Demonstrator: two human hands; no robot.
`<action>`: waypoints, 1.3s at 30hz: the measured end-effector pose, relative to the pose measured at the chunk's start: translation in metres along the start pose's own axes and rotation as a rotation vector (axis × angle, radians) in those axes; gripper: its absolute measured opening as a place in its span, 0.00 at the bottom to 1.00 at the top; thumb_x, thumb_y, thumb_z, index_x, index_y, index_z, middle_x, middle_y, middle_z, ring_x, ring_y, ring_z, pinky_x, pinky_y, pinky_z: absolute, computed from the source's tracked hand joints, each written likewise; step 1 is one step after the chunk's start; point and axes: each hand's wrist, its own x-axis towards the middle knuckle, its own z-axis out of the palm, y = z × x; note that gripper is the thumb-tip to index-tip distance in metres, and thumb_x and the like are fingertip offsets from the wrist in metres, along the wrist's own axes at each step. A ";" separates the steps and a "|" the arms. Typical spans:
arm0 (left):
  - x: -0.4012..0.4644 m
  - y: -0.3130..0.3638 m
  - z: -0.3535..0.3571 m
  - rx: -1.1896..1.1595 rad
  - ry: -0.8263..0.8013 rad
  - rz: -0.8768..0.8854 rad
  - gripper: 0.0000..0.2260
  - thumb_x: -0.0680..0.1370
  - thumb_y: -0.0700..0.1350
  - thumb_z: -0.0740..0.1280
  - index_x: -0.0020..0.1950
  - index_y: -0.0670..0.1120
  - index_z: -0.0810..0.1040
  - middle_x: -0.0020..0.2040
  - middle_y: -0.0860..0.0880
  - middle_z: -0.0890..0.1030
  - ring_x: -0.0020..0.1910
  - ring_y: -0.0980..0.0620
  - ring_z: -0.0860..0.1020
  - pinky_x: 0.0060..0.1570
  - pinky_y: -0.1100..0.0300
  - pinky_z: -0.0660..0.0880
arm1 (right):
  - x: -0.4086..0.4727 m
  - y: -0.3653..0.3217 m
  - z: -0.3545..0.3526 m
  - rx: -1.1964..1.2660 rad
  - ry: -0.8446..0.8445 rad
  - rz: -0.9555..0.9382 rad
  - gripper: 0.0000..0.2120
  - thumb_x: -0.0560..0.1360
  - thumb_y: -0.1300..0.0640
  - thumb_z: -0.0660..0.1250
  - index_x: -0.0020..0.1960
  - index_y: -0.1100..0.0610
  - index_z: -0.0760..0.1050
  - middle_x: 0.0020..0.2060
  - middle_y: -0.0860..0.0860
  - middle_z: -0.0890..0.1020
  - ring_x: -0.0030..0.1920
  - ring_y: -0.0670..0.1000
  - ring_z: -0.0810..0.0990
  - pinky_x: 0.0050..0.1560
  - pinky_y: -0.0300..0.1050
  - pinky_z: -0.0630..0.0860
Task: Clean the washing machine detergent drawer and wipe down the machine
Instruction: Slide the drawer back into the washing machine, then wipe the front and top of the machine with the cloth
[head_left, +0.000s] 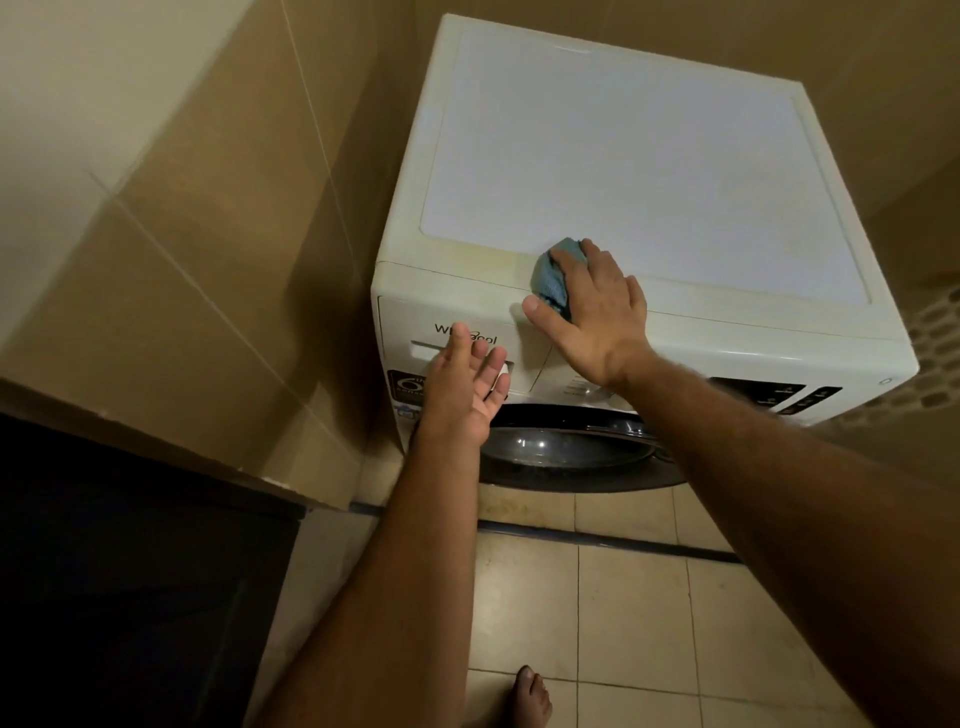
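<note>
Cloth (551, 275) in blue sits bunched under your right hand (592, 312), pressed to the front edge of the washing machine (644, 156) lid, fingers curled over it and thumb stretched down onto the front panel. Your left hand (462, 387) is spread wide and holds nothing, its fingers in front of the closed detergent drawer (415, 332) at the panel's left end. Below, the dark door (566, 447) bulges over the tiled floor (649, 623).
</note>
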 end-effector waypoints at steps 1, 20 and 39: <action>-0.002 0.000 0.001 -0.014 0.013 0.006 0.20 0.78 0.58 0.66 0.59 0.43 0.76 0.50 0.50 0.82 0.50 0.54 0.83 0.42 0.59 0.77 | 0.001 0.000 -0.001 -0.004 -0.015 -0.001 0.44 0.67 0.27 0.44 0.78 0.47 0.55 0.79 0.52 0.53 0.78 0.55 0.51 0.76 0.60 0.47; -0.097 -0.024 0.080 0.121 0.309 0.049 0.13 0.81 0.54 0.62 0.58 0.45 0.76 0.49 0.47 0.82 0.45 0.50 0.81 0.44 0.55 0.78 | 0.003 0.009 -0.034 0.024 -0.372 -0.211 0.27 0.80 0.52 0.60 0.77 0.41 0.57 0.80 0.45 0.46 0.79 0.53 0.40 0.73 0.67 0.37; -0.133 0.020 0.066 0.055 -0.004 0.267 0.10 0.82 0.44 0.62 0.62 0.46 0.77 0.62 0.41 0.80 0.60 0.42 0.79 0.56 0.47 0.78 | -0.070 -0.004 -0.116 0.878 -0.517 -0.044 0.39 0.71 0.58 0.76 0.75 0.48 0.60 0.70 0.49 0.69 0.64 0.51 0.74 0.55 0.47 0.80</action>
